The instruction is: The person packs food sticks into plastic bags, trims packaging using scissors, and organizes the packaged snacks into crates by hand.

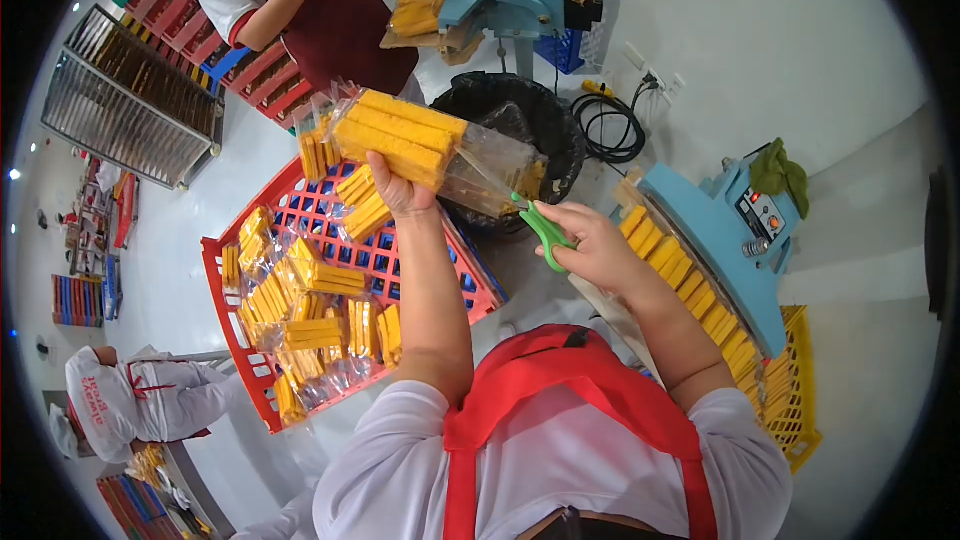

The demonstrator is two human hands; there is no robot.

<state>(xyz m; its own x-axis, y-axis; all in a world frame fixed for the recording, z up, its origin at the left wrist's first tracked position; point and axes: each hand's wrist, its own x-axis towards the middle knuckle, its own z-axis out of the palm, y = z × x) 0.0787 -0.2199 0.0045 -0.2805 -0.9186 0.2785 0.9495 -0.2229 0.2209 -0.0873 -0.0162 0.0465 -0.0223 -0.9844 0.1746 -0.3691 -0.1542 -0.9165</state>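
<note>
My left hand (pixel 402 190) grips a clear plastic bag of yellow sticks (pixel 400 135) from below, its fingers wrapped round the near side. The loose end of the bag stretches right, above a black-lined bin (pixel 560 110). In my right hand (pixel 590 245) are green-handled scissors (pixel 545 230), their tips at the lower edge of the loose plastic. Whether the blades are apart I cannot tell. Below and left of my left hand, a red crate (pixel 425 275) holds several bagged packs of yellow sticks (pixel 325 275).
A blue sealing machine (pixel 700 230) stands at right beside a row of yellow sticks (pixel 690 285) and a yellow crate (pixel 797 390). Another blue machine (pixel 515 10) is at the top. Black cable (pixel 630 130) lies near the bin. One person (pixel 330 20) stands beyond the crate, another (pixel 145 395) at left.
</note>
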